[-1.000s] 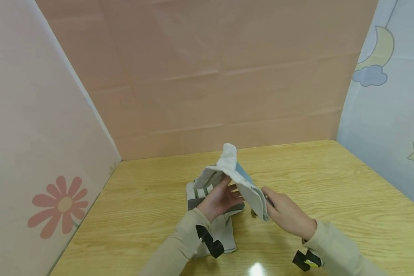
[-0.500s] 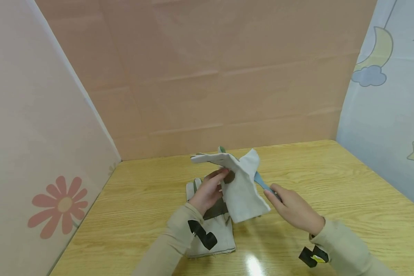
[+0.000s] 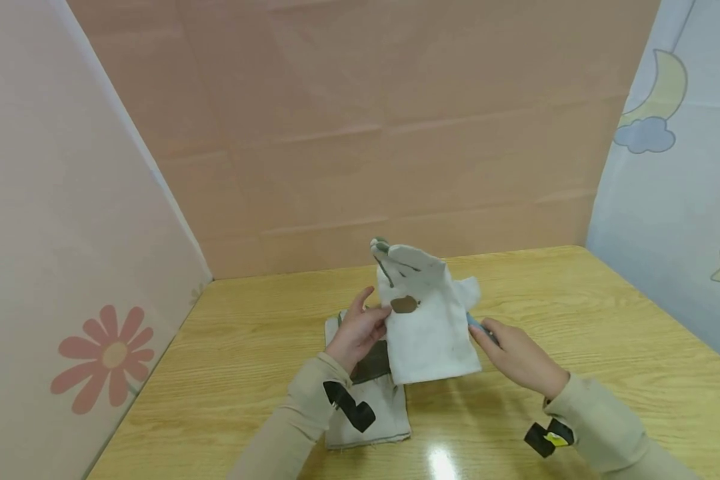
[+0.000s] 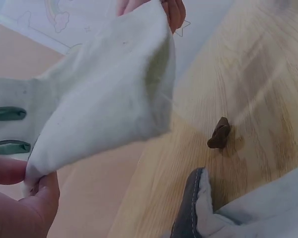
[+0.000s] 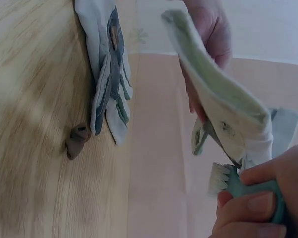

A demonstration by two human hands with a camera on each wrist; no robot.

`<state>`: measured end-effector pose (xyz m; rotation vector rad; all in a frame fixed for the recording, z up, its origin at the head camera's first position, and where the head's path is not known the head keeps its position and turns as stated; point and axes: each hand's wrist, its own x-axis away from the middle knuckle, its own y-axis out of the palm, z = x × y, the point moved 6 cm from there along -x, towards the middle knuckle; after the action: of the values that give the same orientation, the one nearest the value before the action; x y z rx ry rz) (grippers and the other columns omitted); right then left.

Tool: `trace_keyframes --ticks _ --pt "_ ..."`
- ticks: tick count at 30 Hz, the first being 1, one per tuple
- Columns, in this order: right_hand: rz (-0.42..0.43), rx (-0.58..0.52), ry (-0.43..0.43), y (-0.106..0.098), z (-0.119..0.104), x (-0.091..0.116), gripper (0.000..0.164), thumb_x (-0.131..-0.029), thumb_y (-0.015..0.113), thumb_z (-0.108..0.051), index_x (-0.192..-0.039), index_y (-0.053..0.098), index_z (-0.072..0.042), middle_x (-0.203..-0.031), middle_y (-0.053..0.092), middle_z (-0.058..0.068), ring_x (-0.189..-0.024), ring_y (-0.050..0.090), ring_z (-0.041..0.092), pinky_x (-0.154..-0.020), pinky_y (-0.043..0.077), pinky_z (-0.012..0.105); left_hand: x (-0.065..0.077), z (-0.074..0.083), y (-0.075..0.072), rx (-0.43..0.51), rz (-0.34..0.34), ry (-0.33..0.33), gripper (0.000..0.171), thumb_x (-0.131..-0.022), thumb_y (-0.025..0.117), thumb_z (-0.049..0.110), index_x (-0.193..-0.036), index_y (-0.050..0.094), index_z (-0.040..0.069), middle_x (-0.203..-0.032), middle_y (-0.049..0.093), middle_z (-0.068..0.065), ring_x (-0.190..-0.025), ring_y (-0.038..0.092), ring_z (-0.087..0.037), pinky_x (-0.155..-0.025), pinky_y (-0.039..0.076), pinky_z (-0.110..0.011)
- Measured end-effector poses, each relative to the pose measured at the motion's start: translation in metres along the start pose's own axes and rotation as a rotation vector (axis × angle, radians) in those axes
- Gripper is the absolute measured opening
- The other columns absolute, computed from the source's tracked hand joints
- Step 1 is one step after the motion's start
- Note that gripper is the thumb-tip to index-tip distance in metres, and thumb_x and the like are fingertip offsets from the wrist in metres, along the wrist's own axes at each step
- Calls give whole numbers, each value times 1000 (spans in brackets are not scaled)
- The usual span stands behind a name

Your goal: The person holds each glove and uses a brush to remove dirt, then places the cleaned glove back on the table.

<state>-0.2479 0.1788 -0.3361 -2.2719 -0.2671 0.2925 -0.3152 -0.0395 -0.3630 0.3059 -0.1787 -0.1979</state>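
In head view, brush [image 3: 473, 322] partly hidden behind raised glove [image 3: 429, 343], lower glove [image 3: 379, 413] half-covered

The held glove [image 3: 435, 343] is off-white with a brown patch [image 3: 404, 305] and dark green finger stripes; the brush [image 5: 258, 191] is blue-green with pale bristles [image 5: 219, 178]. The lower glove [image 3: 369, 413] is off-white, banded dark grey. Yellow wood grain covers the bench [image 3: 246, 373]. A coral flower [image 3: 115, 355] marks the pale left wall [image 3: 54, 167].

Left hand [image 4: 17, 213] pinches a pale glove [image 4: 99, 94]
A small brown lump [image 4: 220, 133] lies on the wood-grained table [image 4: 268, 89] near another glove [image 4: 258, 213], grey-edged, at lower right.
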Motion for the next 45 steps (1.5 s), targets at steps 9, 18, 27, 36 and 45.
trace_keyframes --ticks 9,18,27,36,45 --pt "49 74 74 -12 18 0 37 -102 35 -34 -81 49 -6 -56 33 -3 -45 28 7 -43 29 23 1 5 -1 45 15 51 46 -94 47 2 -138 36 -9 -98 63 0 -78 61 -1 -69 49 -15" --pt "144 106 99 -33 22 8 42 -103 29 -35 -84 47 -2 -57 34 0 -46 27 8 -43 29 24 7 13 0 92 -18 66 49 -93 47 -1 -140 34 -5 -88 64 6 -76 61 -1 -69 50 -17" --pt "158 56 -64 -21 -14 12 30 -101 38 -29 -83 48 -7 -54 29 -5 -43 21 2 -40 28 22 12 12 11 81 -48 32 39 -95 44 -2 -133 36 -1 -84 59 4 -71 60 -2 -68 48 -18" --pt "147 94 -215 0 -42 12 20 -99 47 -23 -82 49 -13 -55 28 -9 -44 19 -1 -44 27 18 16 13 18 28 -96 15 42 -98 43 6 -138 34 0 -89 58 4 -72 59 -3 -68 47 -20" --pt "155 125 -225 5 -51 9 16 -96 51 -24 -85 53 -14 -54 30 -9 -44 21 -2 -43 26 18 19 14 20 0 -118 27 44 -98 42 6 -140 32 -3 -91 60 3 -76 62 -2 -71 49 -20"
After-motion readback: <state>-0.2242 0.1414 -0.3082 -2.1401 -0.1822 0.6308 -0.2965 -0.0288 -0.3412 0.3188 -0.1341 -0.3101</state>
